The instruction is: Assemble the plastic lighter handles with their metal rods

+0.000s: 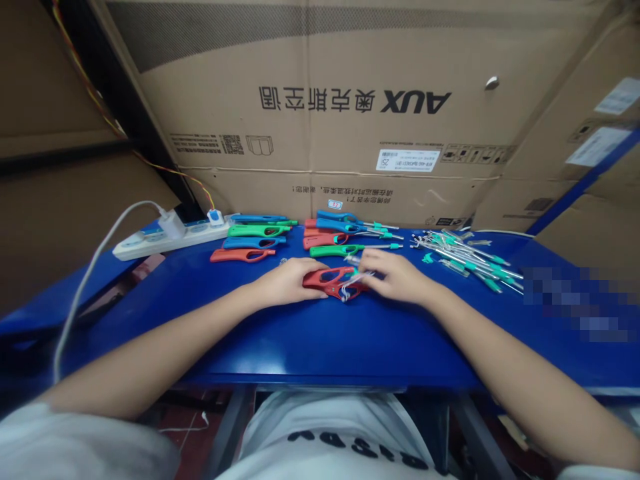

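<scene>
My left hand [290,283] is closed on the handle end of a red lighter casing [327,280], which looks opened into two halves with finger loops. My right hand [397,275] pinches a lighter nozzle part at the casing's right end; a bit of teal and thin white wires [346,291] show there, but my fingers hide most of it. Just behind my hands lies a green lighter [334,251] with a metal nozzle. Beyond it, red and blue lighters [334,227] with nozzles are stacked.
Lighter casings without nozzles, such as an orange one [235,255], lie at the back left. A loose pile of metal nozzles with teal ends [467,257] is at right. A white power strip [193,233] stands left. A cardboard wall [345,140] closes off the blue table's [320,347] back.
</scene>
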Tool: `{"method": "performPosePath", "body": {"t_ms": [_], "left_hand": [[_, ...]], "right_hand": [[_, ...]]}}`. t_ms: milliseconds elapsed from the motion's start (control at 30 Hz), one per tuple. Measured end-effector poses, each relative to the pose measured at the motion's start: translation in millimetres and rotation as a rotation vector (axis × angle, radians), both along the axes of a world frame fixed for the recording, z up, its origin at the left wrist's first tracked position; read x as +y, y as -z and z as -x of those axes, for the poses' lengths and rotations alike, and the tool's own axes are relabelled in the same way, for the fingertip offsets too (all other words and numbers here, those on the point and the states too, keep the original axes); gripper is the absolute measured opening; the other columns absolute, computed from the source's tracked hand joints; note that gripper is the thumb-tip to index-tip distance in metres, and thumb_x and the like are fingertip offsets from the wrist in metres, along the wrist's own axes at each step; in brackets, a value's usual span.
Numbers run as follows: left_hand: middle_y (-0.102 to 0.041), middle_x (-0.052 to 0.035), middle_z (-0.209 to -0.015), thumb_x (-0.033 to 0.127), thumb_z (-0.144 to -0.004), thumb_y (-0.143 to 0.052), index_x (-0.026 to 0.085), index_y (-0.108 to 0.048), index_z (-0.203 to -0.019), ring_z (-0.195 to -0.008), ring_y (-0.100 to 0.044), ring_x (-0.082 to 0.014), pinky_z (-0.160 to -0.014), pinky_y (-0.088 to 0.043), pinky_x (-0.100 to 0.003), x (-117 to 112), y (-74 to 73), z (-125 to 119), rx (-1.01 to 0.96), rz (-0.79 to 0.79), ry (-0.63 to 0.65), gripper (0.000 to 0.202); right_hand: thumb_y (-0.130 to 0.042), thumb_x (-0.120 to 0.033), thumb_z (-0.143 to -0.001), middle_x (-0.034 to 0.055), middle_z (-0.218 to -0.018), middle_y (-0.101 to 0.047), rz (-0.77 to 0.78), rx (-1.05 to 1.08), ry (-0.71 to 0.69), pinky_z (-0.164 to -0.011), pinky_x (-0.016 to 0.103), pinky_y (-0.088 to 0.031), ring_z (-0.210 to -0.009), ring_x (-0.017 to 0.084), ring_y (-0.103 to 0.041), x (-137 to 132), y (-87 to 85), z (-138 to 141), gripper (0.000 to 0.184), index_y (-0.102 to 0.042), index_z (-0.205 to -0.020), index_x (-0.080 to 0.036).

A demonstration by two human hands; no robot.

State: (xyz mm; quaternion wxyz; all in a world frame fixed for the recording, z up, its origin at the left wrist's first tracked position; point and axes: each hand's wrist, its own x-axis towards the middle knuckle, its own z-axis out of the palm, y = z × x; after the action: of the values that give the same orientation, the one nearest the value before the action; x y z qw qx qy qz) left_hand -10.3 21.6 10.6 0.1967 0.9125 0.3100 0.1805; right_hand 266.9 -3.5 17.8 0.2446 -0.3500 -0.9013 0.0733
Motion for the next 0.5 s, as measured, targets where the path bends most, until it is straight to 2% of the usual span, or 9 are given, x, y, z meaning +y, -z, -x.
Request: {"method": "performPosePath", "body": {"t_ms": [67, 100, 200, 267, 333, 433, 500], "left_hand": [[-0.07, -0.0068, -0.097, 0.048, -0.081, -0.075, 0.017, -0.069, -0.101, -0.088, -0.066, -0.023, -0.077, -0.049, -0.03, 1.8, -2.3, 2.6, 0.032, 0.0, -0.012, 0.037], [-0.07, -0.0071, -0.099, 0.049, -0.081, -0.075, 0.017, -0.069, -0.101, -0.089, -0.066, -0.0233, -0.078, -0.049, -0.03, 2.7, -3.0, 3.8, 0.035, -0.001, -0.016, 0.039], [-0.066, -0.0085, -0.109, 0.049, -0.079, -0.076, 0.018, -0.067, -0.116, -0.098, -0.065, -0.0246, -0.087, -0.049, -0.032, 3.2, -3.8, 5.6, 0.016, -0.009, 0.002, 0.049], [-0.063, -0.0083, -0.111, 0.048, -0.081, -0.074, 0.019, -0.065, -0.121, -0.101, -0.063, -0.0242, -0.091, -0.049, -0.033, 1.1, -3.9, 5.6, 0.016, -0.001, 0.025, 0.051], [-0.06, -0.0078, -0.113, 0.046, -0.085, -0.07, 0.02, -0.063, -0.127, -0.102, -0.062, -0.023, -0.094, -0.049, -0.033, -3.0, -4.5, 5.0, 0.022, 0.018, 0.06, 0.05], [-0.055, -0.0083, -0.118, 0.035, -0.088, -0.064, 0.022, -0.05, -0.143, -0.105, -0.061, -0.0217, -0.097, -0.049, -0.032, -10.2, -7.2, 4.2, 0.037, 0.023, 0.111, 0.058], [-0.053, -0.0092, -0.119, 0.026, -0.087, -0.061, 0.021, -0.042, -0.15, -0.106, -0.06, -0.0213, -0.099, -0.049, -0.032, -13.6, -9.7, 3.9, 0.052, 0.011, 0.128, 0.066]], "right_hand": [[-0.051, -0.04, -0.098, 0.0056, -0.084, -0.06, -0.082, 0.117, 0.104, -0.073, 0.031, -0.043, -0.079, 0.018, -0.056, 10.5, -7.3, -20.9, 0.028, -0.061, -0.08, -0.021], [-0.052, -0.041, -0.097, 0.0067, -0.085, -0.061, -0.111, 0.134, 0.201, -0.074, 0.032, -0.044, -0.079, 0.019, -0.056, 16.0, -11.1, -33.9, 0.028, -0.061, -0.08, -0.02], [-0.051, -0.042, -0.095, 0.0118, -0.096, -0.064, -0.134, 0.023, 0.64, -0.075, 0.035, -0.044, -0.088, 0.025, -0.059, 29.7, -18.8, -77.7, 0.028, -0.065, -0.085, -0.02], [-0.05, -0.042, -0.094, 0.0149, -0.103, -0.066, -0.044, -0.086, 0.965, -0.075, 0.038, -0.045, -0.094, 0.03, -0.061, 35.7, -18.8, -104.9, 0.029, -0.068, -0.092, -0.019], [-0.05, -0.041, -0.093, 0.0168, -0.108, -0.065, 0.078, -0.143, 1.187, -0.076, 0.04, -0.047, -0.1, 0.033, -0.062, 39.4, -14.7, -125.6, 0.03, -0.068, -0.103, -0.019], [-0.056, -0.034, -0.088, 0.0212, -0.116, -0.062, 0.194, -0.158, 1.316, -0.078, 0.043, -0.049, -0.103, 0.036, -0.062, 42.2, -5.6, -141.5, 0.029, -0.068, -0.109, -0.017], [-0.06, -0.029, -0.085, 0.0272, -0.124, -0.055, 0.184, -0.136, 1.343, -0.08, 0.046, -0.049, -0.109, 0.041, -0.06, 43.0, -0.8, -143.1, 0.032, -0.067, -0.112, -0.013]]}}
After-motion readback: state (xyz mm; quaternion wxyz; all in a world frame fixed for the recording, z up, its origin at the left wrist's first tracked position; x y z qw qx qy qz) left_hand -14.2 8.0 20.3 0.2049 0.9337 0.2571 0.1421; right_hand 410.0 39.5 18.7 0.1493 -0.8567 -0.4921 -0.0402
